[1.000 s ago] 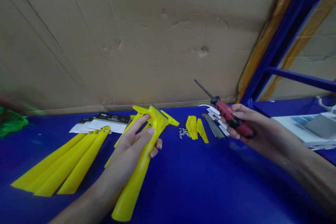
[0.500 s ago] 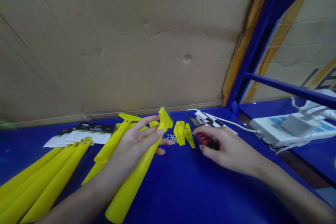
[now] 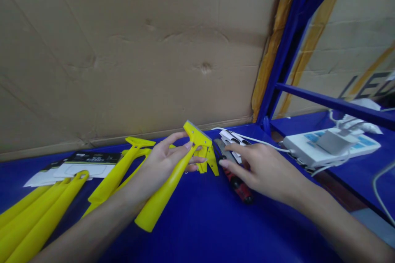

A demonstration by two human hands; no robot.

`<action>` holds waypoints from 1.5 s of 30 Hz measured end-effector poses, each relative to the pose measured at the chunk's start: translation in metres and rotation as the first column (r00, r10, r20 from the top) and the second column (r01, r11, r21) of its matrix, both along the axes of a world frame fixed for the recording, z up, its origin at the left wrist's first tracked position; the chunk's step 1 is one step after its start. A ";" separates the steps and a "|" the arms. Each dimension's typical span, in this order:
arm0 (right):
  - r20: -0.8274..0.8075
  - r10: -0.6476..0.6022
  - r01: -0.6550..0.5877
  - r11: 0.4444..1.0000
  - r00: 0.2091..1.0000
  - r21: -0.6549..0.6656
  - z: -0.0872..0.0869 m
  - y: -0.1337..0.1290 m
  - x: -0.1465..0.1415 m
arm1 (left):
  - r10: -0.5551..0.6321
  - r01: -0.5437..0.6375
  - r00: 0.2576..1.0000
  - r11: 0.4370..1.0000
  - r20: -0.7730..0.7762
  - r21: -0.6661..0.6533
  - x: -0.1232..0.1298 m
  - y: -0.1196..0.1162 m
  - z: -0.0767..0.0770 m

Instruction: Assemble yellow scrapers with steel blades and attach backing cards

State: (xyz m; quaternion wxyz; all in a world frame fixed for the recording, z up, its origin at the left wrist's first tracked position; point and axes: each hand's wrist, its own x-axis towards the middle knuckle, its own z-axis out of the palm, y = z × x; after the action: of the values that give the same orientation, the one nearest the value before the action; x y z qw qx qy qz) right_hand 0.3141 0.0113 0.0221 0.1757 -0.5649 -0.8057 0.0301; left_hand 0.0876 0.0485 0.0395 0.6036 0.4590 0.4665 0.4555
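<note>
My left hand (image 3: 168,162) is closed around the neck of a yellow scraper (image 3: 166,189). The scraper's wide head, with two screws and a grey blade edge, points up and away, and its long handle slants down towards me. My right hand (image 3: 253,168) has its thumb and forefinger on a tool with a red and black handle (image 3: 239,185) and a grey front part, whose exact kind I cannot make out. Between the hands, small yellow plates (image 3: 212,160) lie on the blue table (image 3: 197,222), partly hidden by the scraper head and left fingers.
Yellow handles (image 3: 46,218) and further scrapers (image 3: 115,172) lie on the left beside printed cards (image 3: 92,164). White-and-black pieces (image 3: 234,137) lie behind the right hand. A power strip (image 3: 314,152) with cables stands at right, near a blue frame post (image 3: 284,57). Cardboard (image 3: 138,70) stands behind.
The scraper's head has turned so its broad face shows, above the small plates. My right hand has shifted the red-and-black tool, whose handle now points down towards me. The view has swung right.
</note>
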 end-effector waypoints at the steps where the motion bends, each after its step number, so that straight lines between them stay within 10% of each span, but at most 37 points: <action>1: -0.037 -0.068 0.070 0.995 0.997 0.069 0.001 0.004 0.006 | -0.006 0.006 1.000 1.000 -0.007 0.009 0.003 0.002 0.001; 6: -0.150 -0.366 0.387 0.909 0.918 0.151 -0.002 0.023 0.036 | -0.032 0.032 0.999 0.999 -0.029 0.002 0.019 0.004 0.005; 30: 0.354 -0.415 0.382 0.910 0.838 0.163 0.004 0.024 0.037 | -0.154 0.151 0.986 0.987 0.057 0.048 0.025 -0.003 -0.008; 37: -0.264 -0.261 0.369 0.724 0.929 0.583 0.017 0.004 0.025 | -0.039 0.044 0.981 0.999 0.193 -0.022 0.019 -0.013 0.006; 41: -0.788 -0.037 0.420 0.861 0.615 0.287 0.026 -0.007 0.011 | 0.070 -0.063 0.955 0.997 0.288 -0.033 0.007 -0.013 0.011; 45: -0.949 -0.079 0.057 0.996 0.306 -0.065 0.028 -0.009 0.000 | 0.145 -0.137 0.930 0.989 0.338 -0.047 -0.012 -0.014 0.015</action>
State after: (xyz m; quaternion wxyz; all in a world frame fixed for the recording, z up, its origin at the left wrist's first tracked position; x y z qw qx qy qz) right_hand 0.3144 0.0027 0.0503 0.6113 -0.4743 -0.5238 0.3564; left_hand 0.0760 0.0340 0.0549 0.6462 0.3318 0.3919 0.5645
